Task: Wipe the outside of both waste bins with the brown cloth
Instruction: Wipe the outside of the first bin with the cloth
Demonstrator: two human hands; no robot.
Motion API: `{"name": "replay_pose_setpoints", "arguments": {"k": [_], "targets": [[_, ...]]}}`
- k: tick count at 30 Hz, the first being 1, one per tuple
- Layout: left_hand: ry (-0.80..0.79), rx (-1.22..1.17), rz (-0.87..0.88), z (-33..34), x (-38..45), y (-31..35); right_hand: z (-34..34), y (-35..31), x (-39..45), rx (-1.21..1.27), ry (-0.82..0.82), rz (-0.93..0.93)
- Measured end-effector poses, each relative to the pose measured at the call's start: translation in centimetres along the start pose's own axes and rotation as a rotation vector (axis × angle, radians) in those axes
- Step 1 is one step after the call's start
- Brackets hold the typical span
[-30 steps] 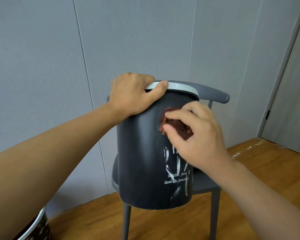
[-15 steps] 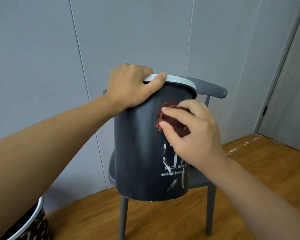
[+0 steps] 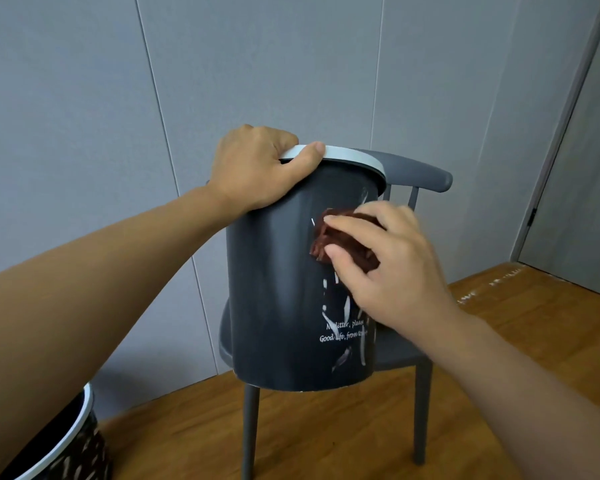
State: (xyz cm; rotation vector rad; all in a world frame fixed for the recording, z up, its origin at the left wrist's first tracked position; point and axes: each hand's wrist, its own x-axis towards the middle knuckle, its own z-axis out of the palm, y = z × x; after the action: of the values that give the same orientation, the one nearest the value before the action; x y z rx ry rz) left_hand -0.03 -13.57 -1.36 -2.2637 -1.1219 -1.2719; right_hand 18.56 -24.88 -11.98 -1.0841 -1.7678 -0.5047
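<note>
A dark grey waste bin (image 3: 274,289) with a white rim and white lettering is held up in front of a chair. My left hand (image 3: 257,168) grips its rim at the top left, thumb curled over the white edge. My right hand (image 3: 381,265) holds a bunched brown cloth (image 3: 336,240) and presses it against the bin's upper right side. A second bin (image 3: 73,455), dark with white marks and a white rim, stands on the floor at the lower left, partly cut off by the frame and my left arm.
A grey chair (image 3: 423,174) stands behind the held bin against a grey panelled wall (image 3: 291,64). The floor (image 3: 534,341) is wooden. A door (image 3: 586,202) and its frame are at the far right.
My right hand has slid the brown cloth to the right across the bin's upper side. My left hand keeps its grip on the rim.
</note>
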Motion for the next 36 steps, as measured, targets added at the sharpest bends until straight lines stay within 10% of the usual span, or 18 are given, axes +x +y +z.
{"name": "replay_pose_setpoints", "arguments": {"k": [23,32,36], "targets": [[-0.009,-0.031,-0.069,0.3,0.5,-1.2,-0.9,-0.9,-5.8,0.128,-0.263,-0.191],[-0.011,-0.026,-0.071,0.1,0.2,-1.1,0.4,-0.1,-1.6,0.086,-0.020,0.046],[-0.023,-0.044,-0.104,0.1,0.4,-1.7,-0.5,-0.5,-4.8,0.172,-0.242,-0.131]]}}
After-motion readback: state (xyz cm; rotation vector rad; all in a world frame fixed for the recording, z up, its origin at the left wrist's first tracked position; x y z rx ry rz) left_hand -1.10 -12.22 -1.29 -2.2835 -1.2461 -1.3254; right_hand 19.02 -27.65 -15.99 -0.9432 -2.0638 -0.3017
